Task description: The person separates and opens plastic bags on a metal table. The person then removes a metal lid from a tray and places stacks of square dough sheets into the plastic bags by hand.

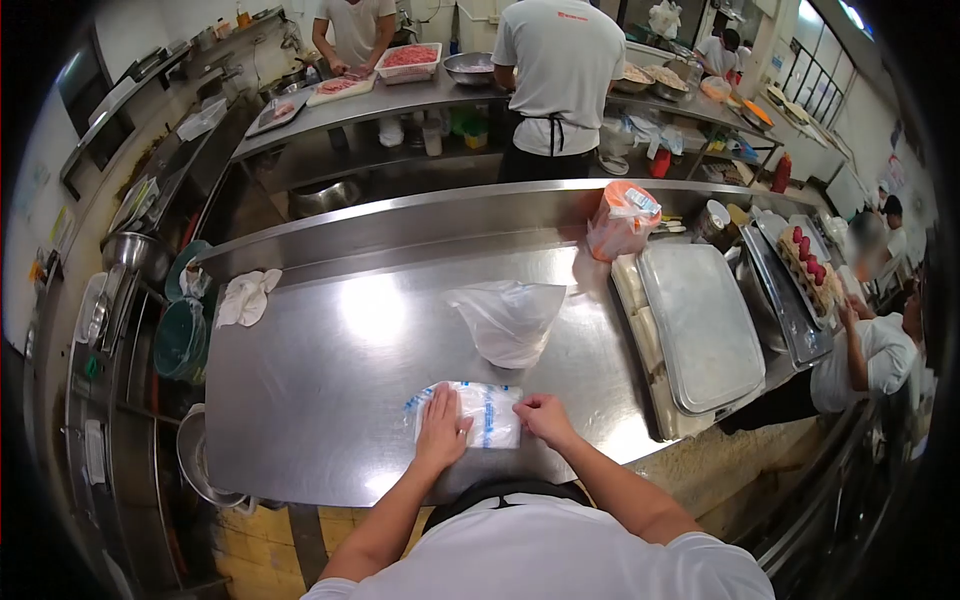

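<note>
A flat packet of clear plastic bags with blue print [488, 420] lies on the steel table close to my body. My left hand [441, 432] rests flat on its left part, fingers stretched out. At the packet's right edge, my right hand [545, 418] is closed in a pinch, with fingertips at the plastic. Just beyond the packet stands a white, translucent plastic bag [508, 320], bunched and wider at the top; its contents cannot be made out.
A crumpled white cloth [248, 298] lies at the table's left. To the right are a lidded tray [698, 325], an orange-and-white wrapped bundle [622, 220] and an egg tray [808, 265]. Co-workers stand at the back counter [300, 125], which holds meat, and on the right.
</note>
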`<action>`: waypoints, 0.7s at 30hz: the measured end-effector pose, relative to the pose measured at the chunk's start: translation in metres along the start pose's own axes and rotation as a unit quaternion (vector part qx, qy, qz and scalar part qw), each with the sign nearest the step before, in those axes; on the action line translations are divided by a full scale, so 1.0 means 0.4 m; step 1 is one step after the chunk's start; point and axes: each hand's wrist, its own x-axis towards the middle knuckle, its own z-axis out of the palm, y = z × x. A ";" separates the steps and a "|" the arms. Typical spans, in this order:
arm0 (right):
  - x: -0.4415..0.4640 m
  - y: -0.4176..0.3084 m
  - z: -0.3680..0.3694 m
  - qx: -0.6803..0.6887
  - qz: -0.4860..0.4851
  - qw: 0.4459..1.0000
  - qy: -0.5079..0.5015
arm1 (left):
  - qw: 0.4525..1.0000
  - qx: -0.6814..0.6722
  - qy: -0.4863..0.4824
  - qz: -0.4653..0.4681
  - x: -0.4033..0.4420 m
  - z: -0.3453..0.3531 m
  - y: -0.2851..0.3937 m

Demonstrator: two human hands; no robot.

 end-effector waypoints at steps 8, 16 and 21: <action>-0.049 -0.139 0.033 -0.195 0.053 0.979 0.010 | 0.997 -0.073 0.020 -0.003 0.007 0.003 0.010; 0.063 0.039 -0.027 -0.335 -0.109 0.930 0.105 | 0.999 0.033 -0.006 -0.015 0.005 0.003 -0.023; -0.008 -0.008 -0.085 -0.278 -0.065 0.949 0.136 | 0.997 0.073 -0.014 -0.012 -0.003 0.003 -0.029</action>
